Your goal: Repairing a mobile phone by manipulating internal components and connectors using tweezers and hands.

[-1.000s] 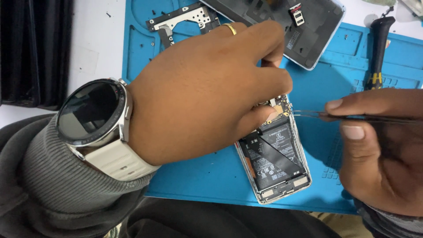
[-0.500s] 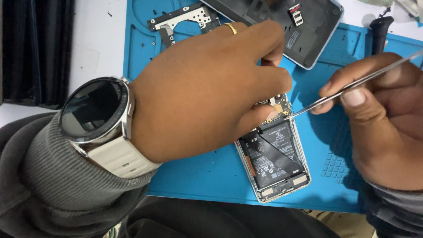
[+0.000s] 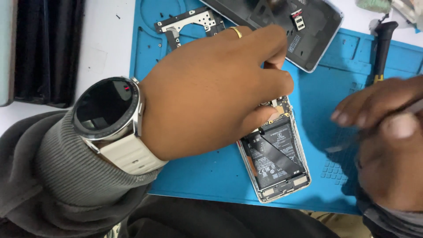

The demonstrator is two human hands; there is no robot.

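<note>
The left hand [image 3: 211,92] covers the far end of the opened phone [image 3: 275,163]; its fingertips are hidden. The right hand [image 3: 383,132] is motion-blurred and cut off by the right edge, its thin tool [image 3: 416,105] indistinct.

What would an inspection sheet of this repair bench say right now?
Surface: blue mat on a white table.
Job's things: opened phone, battery showing.
Clutter: back cover, metal bracket, screwdriver.
Grippers: left hand presses on the phone's top; right hand blurred, holds a thin tool, apart from the phone.
Cables: nothing seen.
Surroundings: dark case at the left.
</note>
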